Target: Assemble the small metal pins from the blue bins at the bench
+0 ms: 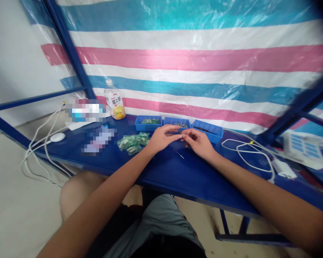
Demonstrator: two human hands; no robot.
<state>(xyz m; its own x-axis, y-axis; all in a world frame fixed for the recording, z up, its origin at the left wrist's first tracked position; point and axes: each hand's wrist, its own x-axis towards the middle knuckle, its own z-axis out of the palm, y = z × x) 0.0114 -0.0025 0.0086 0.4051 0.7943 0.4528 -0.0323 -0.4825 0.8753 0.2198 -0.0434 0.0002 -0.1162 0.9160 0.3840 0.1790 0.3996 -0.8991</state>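
Observation:
My left hand (163, 138) and my right hand (197, 143) meet over the blue table, their fingertips pinched close together. Whatever lies between them is too small or too hidden to name. Just below my hands a thin metallic pin-like piece (180, 154) lies on the tabletop. Behind my fingers stands a blue bin with small silvery metal parts (181, 125). To its left, another blue bin (148, 127) holds green items, and a third blue bin (211, 135) on the right holds dark pieces. Several small clear packets with green contents (133, 142) are heaped left of my left hand.
A drink bottle (115, 100) stands at the back left, near blurred-out items. White cables (47, 150) hang off the left edge beside a round white object (57, 137). At right lie a white cord (247, 152), a white adapter (284, 169) and a pale blue-marked sheet (307, 148). Blue frame posts flank the table (167, 175).

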